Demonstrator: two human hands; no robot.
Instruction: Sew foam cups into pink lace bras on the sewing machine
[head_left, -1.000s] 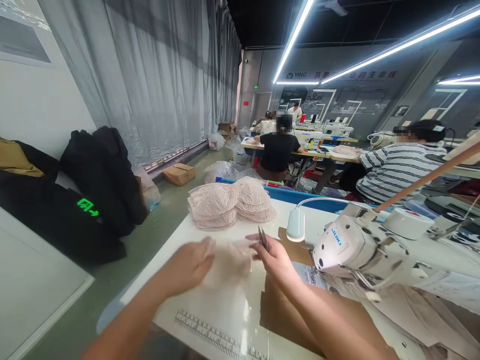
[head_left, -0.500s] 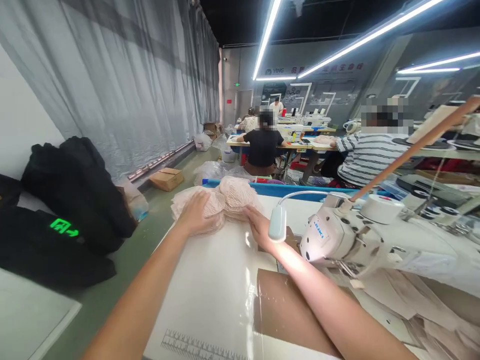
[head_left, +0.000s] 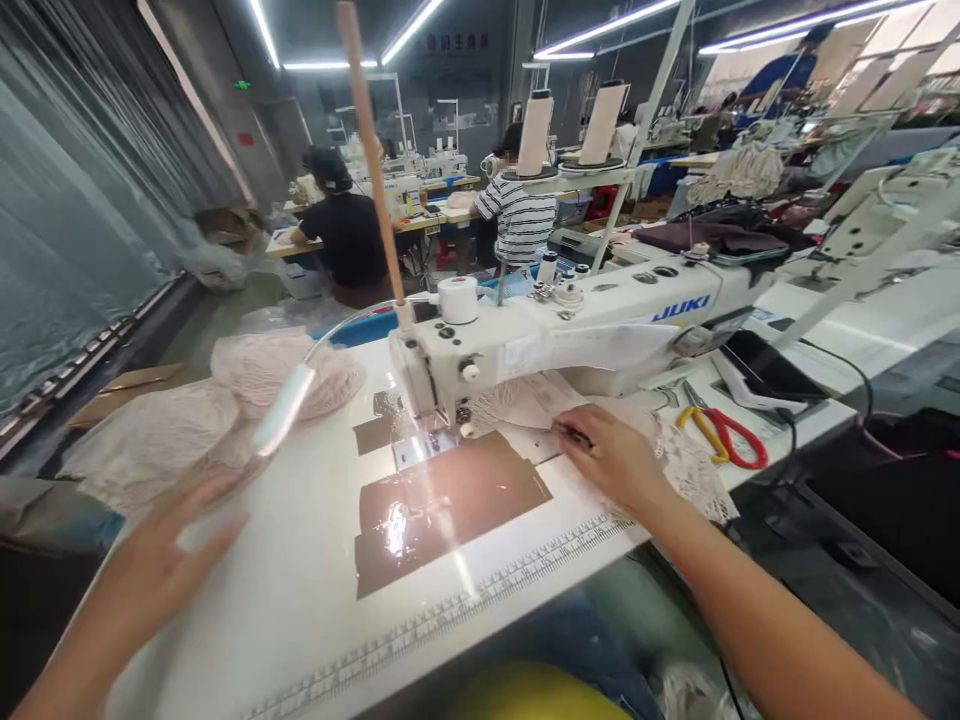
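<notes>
My left hand is over the left part of the table, thumb and fingers apart and a little blurred, with nothing in it. Just beyond its fingertips lie two bundles of pale pink lace, the nearer lace bundle and the farther lace bundle. My right hand is right of the sewing machine's needle area, its fingers closed round a small dark tool whose kind I cannot make out. Pale lace pieces lie beside and behind that hand, partly under the arm of the white sewing machine.
Red-handled scissors and a yellow-handled tool lie right of my right hand. A lamp on a bent neck hangs over the table's left side. A printed ruler runs along the front edge. Two people sit working ahead.
The view has swung right. My hands have left the lace bundles; the left has drawn back, and the right has gone across to the machine's right side and closed on a small dark tool.
</notes>
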